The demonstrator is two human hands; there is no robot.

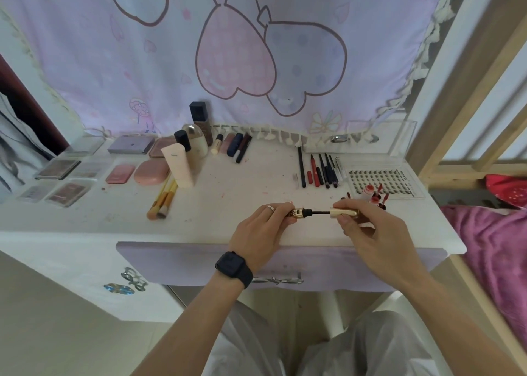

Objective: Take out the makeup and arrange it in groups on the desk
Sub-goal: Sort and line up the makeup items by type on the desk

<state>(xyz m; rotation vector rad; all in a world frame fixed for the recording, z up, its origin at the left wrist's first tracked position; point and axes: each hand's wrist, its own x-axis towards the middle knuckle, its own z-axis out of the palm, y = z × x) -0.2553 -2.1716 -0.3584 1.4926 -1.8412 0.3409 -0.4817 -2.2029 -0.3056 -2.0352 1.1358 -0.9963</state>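
You pinch the gold mascara tube (298, 213) in your left grip (261, 227), over the table (228, 176) near its front edge; your right grip (368, 230) pinches the gold cap (343, 212), and the wand (320, 212) is bare between them. Liner pencils (319, 170) lie beyond your right grip, makeup brushes (162, 201) well left of your left grip
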